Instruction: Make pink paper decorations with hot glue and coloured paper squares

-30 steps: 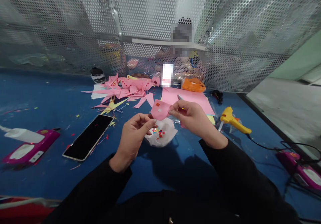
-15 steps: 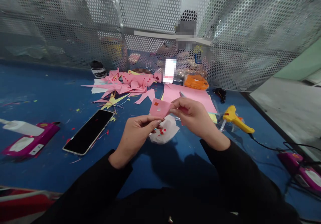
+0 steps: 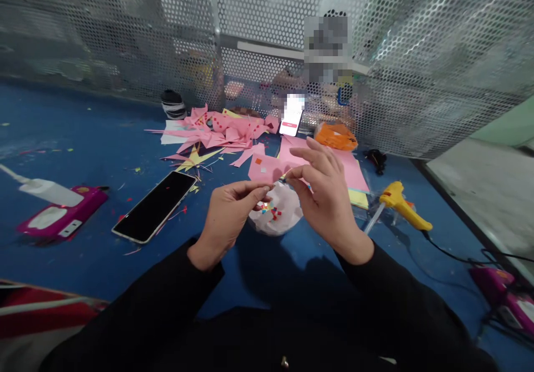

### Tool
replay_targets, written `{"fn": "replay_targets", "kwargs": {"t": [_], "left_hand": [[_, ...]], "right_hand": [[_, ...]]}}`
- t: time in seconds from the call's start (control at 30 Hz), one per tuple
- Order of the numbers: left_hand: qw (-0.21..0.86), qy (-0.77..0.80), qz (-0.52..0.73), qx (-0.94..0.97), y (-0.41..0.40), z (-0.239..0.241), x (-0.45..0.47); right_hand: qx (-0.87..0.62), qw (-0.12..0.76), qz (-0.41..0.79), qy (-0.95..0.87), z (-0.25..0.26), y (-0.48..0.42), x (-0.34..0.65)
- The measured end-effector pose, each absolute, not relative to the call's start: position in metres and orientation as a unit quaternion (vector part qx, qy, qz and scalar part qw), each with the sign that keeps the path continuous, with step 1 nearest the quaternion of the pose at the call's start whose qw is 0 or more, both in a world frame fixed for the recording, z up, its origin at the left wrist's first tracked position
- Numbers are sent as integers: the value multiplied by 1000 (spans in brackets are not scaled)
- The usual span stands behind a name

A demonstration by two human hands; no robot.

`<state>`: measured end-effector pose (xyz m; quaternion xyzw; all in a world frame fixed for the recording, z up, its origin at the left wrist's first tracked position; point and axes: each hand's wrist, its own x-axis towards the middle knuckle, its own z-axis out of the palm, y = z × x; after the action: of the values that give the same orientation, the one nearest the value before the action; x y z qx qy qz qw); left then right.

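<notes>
A pink paper card bears one orange and one whitish square. My left hand is closed, with thumb and forefinger pinched at the card's lower edge. Close to the card's lower right, my right hand brings its thumb and forefinger together around a tiny bit too small to name, its other fingers raised and spread. Just below both hands sits a white, crumpled, bowl-like holder containing several tiny coloured paper pieces. My left fingertips partly cover its left side.
Pink paper scraps lie at the back, left of a lit phone. A dark phone and a purple power strip are left. Pink sheets, an orange packet and a yellow glue gun with its cord are right.
My right hand has let go of the pink card's right edge and now pinches lower, with its other fingers lifted. The left hand stays at the card. The view has shifted slightly.
</notes>
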<state>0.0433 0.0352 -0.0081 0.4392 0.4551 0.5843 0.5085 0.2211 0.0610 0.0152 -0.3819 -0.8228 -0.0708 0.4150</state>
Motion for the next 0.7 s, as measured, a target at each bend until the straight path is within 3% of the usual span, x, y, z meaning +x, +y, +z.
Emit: {"fn": "replay_targets", "kwargs": {"t": [0.43,0.7], "left_hand": [[454,484,581,472,33,-8,46],[446,484,577,484,34,-9,45]], "right_hand": [[-383,334,-141,-850,11,50,210],[-400,329,-158,-841,9,47,205]]}}
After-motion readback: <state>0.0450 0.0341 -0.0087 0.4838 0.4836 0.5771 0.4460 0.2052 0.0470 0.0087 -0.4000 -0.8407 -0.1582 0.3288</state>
